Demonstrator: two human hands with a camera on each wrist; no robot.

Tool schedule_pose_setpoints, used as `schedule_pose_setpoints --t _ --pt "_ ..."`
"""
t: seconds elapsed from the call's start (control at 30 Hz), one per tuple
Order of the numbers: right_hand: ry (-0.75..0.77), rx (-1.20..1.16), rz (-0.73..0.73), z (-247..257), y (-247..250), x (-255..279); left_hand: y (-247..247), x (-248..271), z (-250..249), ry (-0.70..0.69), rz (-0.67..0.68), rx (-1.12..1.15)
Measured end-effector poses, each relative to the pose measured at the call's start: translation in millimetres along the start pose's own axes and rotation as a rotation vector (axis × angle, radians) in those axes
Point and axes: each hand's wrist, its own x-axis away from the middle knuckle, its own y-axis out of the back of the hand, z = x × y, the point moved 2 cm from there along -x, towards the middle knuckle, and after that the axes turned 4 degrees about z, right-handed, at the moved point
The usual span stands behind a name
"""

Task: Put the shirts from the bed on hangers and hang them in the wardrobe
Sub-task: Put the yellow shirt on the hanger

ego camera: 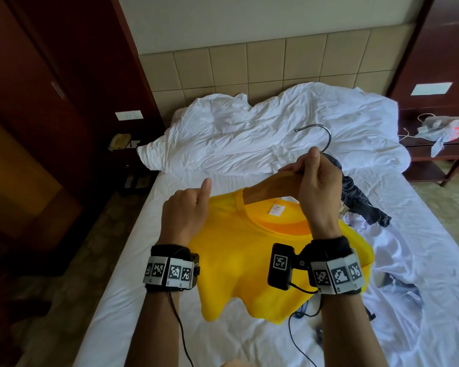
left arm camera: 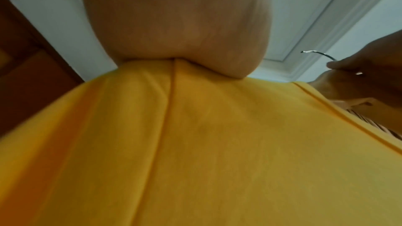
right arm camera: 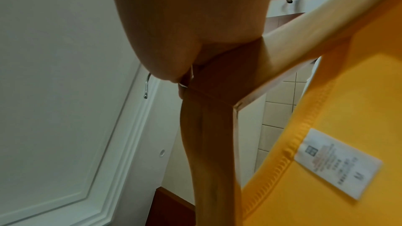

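A yellow T-shirt (ego camera: pixel 249 260) hangs in the air above the bed, its neck hole facing me with a white label inside. A wooden hanger (ego camera: pixel 270 188) with a metal hook (ego camera: pixel 321 133) sits partly inside the neck. My right hand (ego camera: pixel 313 176) grips the hanger's top, just under the hook. My left hand (ego camera: pixel 188 210) grips the shirt's left shoulder, thumb up. In the left wrist view the yellow T-shirt (left arm camera: pixel 195 143) fills the frame below the palm. In the right wrist view the wooden hanger (right arm camera: pixel 217 126) enters the yellow T-shirt (right arm camera: pixel 337 126) at the collar.
The white bed (ego camera: pixel 133 287) carries a crumpled duvet (ego camera: pixel 249 133) at the headboard. A dark garment (ego camera: pixel 361 202) and pale clothes (ego camera: pixel 398 250) lie to the right. A bedside table (ego camera: pixel 440 154) with clutter stands at right, dark wooden panels (ego camera: pixel 51 102) at left.
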Motion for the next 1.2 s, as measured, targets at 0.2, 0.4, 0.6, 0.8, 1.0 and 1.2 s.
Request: schedule_pose_setpoints --t 0.2,0.4,0.6,0.8,1.0,1.2 --pt "0.005 0.014 0.004 -2 -2 0 -8 1 22 0.078 0.042 0.180" --pt "-0.009 -0.010 0.036 -2 -8 3 -7 -2 29 0.045 0.049 0.107" --pt "-0.007 -0.034 0.099 2 -21 7 -9 -4 -13 -0.203 0.015 0.167" --pt "-0.007 -0.045 0.193 8 -34 10 -23 3 -60 -0.327 -0.002 0.264" --pt "-0.005 -0.086 0.401 8 -30 8 -23 1 -42 -0.301 -0.095 0.166" --pt "-0.165 0.238 0.744 -27 -10 7 -5 -3 -12 -0.214 -0.200 0.224"
